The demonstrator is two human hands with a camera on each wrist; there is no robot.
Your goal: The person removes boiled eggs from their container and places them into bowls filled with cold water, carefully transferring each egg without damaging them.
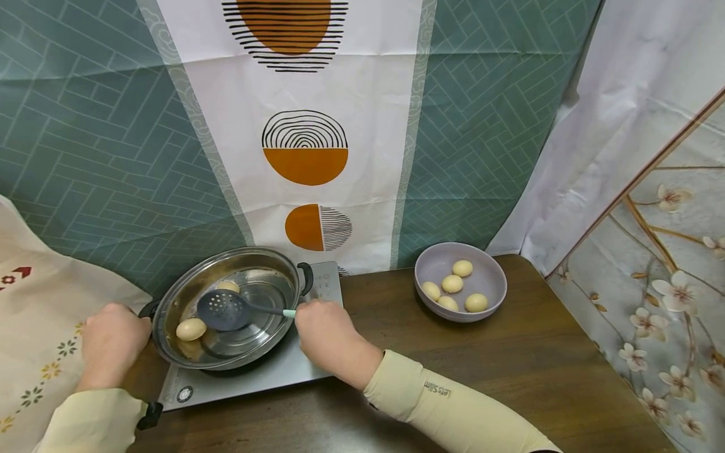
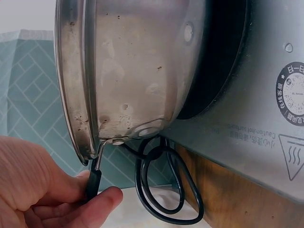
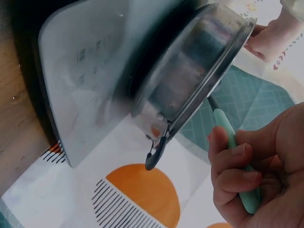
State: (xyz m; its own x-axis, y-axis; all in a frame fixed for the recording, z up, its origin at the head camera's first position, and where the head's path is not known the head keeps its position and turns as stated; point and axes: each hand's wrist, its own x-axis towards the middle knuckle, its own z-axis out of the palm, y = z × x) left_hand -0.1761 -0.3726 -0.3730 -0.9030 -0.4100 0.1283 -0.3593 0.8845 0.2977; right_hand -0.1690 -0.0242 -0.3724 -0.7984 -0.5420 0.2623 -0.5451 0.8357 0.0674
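Note:
A wide stainless steel pan (image 1: 266,277) sits on a grey induction cooktop (image 1: 327,283). My left hand (image 1: 113,340) pinches the pan's black side handle (image 2: 94,183) between thumb and fingers. With curled fingers my right hand (image 1: 328,333) grips the mint green handle (image 3: 228,128) of a slotted skimmer (image 1: 223,309). Its dark perforated head is over the inside of the pan. One pale egg (image 1: 191,329) lies at the pan's near left; a second egg (image 1: 228,286) is partly hidden behind the skimmer head.
To the right, a lavender bowl (image 1: 493,277) with several pale eggs (image 1: 452,284) stands on the brown wooden table (image 1: 510,365). A looped black cord (image 2: 190,204) hangs beside the cooktop. A patterned cloth (image 1: 374,157) hangs behind, and a cream cloth (image 1: 39,314) lies at left.

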